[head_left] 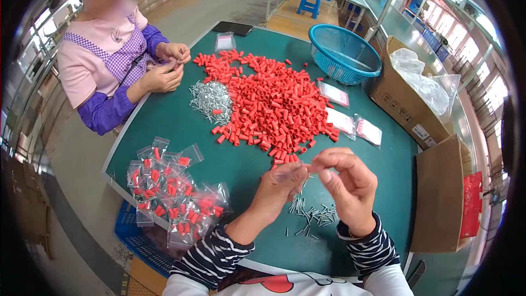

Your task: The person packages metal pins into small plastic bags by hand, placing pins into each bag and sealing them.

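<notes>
My left hand (278,187) is closed on a small clear plastic bag (286,175), which is partly blurred. Beside it, my right hand (352,189) has its fingers curled in a pinch near the bag; a bit of red shows at the fingertips, too small to name surely. Just beyond both hands spreads a large heap of red plastic caps (279,96). Under my right hand lie loose metal screws or pins (312,215). To the left is a pile of filled clear bags (172,192) with red caps and metal pieces inside.
A heap of metal pieces (210,102) lies near a co-worker's hands (167,71) across the green table (164,118). A blue basket (345,57), flat bag packs (368,131) and cardboard boxes (438,197) line the right side. A blue crate (131,235) stands below the left edge.
</notes>
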Demonstrator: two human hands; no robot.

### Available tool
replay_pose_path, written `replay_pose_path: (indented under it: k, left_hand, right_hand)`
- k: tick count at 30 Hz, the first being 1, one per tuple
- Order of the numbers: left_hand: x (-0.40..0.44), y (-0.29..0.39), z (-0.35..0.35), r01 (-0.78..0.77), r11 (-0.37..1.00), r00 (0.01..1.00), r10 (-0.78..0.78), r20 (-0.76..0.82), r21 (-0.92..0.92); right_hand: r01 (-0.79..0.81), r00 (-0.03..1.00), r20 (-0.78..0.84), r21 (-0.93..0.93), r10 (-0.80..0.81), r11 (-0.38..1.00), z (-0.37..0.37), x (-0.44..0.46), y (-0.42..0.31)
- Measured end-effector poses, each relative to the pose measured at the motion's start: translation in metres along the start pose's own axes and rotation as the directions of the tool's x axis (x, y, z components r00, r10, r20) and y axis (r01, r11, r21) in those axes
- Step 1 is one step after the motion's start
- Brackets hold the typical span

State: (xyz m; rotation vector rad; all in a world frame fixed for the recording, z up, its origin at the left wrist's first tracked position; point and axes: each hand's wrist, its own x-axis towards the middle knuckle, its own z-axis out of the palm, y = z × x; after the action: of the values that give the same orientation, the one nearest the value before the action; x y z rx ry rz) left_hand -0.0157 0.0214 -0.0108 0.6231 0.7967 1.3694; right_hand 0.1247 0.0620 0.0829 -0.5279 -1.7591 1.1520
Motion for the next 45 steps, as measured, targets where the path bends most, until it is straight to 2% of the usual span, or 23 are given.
replay_pose_path:
  k: [2, 5, 8, 10, 14, 17, 20, 23, 24, 26, 27, 30, 33, 37, 40, 43, 45]
  left_hand:
    - [-0.004, 0.011, 0.012, 0.008, 1.0, 1.0, -0.008, 0.013, 0.01]
    - [-0.006, 0.004, 0.018, -0.101, 0.995, 0.995, 0.101, 0.017, 0.009]
    - [-0.006, -0.002, 0.013, -0.06, 0.989, 0.996, 0.05, 0.071, 0.138]
    - [-0.007, -0.003, 0.017, -0.043, 0.99, 0.998, 0.035, 0.06, 0.135]
    - [-0.009, -0.004, 0.019, 0.029, 0.984, 0.996, -0.043, 0.078, 0.173]
    - [-0.005, -0.01, 0.018, -0.017, 0.962, 0.999, 0.006, 0.041, 0.272]
    - [-0.003, -0.008, 0.017, -0.047, 0.926, 0.989, 0.095, -0.11, 0.374]
    - [0.0, -0.005, 0.008, 0.013, 0.975, 0.995, 0.009, -0.097, 0.223]
    - [-0.001, 0.0, 0.014, 0.089, 0.991, 0.991, -0.078, -0.11, 0.104]
    - [-0.001, 0.0, 0.016, 0.116, 0.993, 0.988, -0.113, -0.11, 0.028]
    - [-0.001, 0.0, 0.016, 0.131, 0.991, 0.985, -0.131, -0.11, -0.011]
    - [-0.002, -0.003, 0.013, 0.091, 0.996, 0.974, -0.094, -0.205, -0.02]
    - [-0.003, 0.0, 0.013, 0.099, 0.994, 0.983, -0.104, -0.152, -0.036]
    - [0.0, 0.002, 0.019, 0.025, 0.98, 0.993, -0.001, -0.122, 0.198]
    - [-0.003, -0.006, 0.017, -0.09, 0.917, 0.987, 0.135, -0.09, 0.389]
    - [-0.007, 0.001, 0.022, -0.105, 0.764, 0.992, 0.122, 0.017, 0.636]
    - [-0.005, -0.004, 0.016, -0.147, 0.791, 0.989, 0.127, 0.077, 0.594]
  right_hand:
    - [-0.064, 0.996, -0.065, -0.084, 0.059, 0.994, -0.014, -0.006, 0.016]
    - [-0.191, 0.98, -0.073, -0.108, 0.184, 0.976, -0.022, -0.025, 0.03]
    - [-0.259, 0.966, -0.049, -0.121, 0.255, 0.958, -0.027, -0.039, 0.036]
    - [-0.3, 0.954, -0.036, -0.132, 0.297, 0.945, -0.031, -0.043, 0.038]
    - [-0.265, 0.964, -0.073, -0.139, 0.257, 0.954, -0.035, -0.05, 0.047]
    - [-0.301, 0.951, -0.122, -0.164, 0.283, 0.939, -0.042, -0.051, 0.054]
    - [-0.312, 0.95, -0.115, -0.255, 0.291, 0.915, -0.052, -0.046, 0.045]
    - [-0.25, 0.966, -0.009, -0.28, 0.258, 0.927, -0.056, -0.045, 0.044]
    - [-0.225, 0.972, 0.001, -0.281, 0.235, 0.933, -0.055, -0.047, 0.046]
    - [-0.176, 0.982, 0.022, -0.283, 0.189, 0.943, -0.051, -0.049, 0.05]
    - [-0.217, 0.975, 0.002, -0.234, 0.224, 0.948, -0.049, -0.049, 0.051]
    - [-0.297, 0.955, -0.043, -0.113, 0.294, 0.948, -0.044, -0.054, 0.056]
    - [-0.303, 0.952, -0.065, -0.085, 0.299, 0.949, -0.046, -0.056, 0.065]
    - [-0.333, 0.943, -0.046, -0.106, 0.33, 0.937, -0.051, -0.053, 0.057]
    - [-0.317, 0.948, -0.027, -0.143, 0.316, 0.938, -0.049, -0.053, 0.054]
    - [-0.298, 0.953, 0.0, -0.164, 0.302, 0.94, -0.048, -0.054, 0.051]
    - [-0.264, 0.963, 0.009, -0.18, 0.27, 0.948, -0.046, -0.054, 0.051]
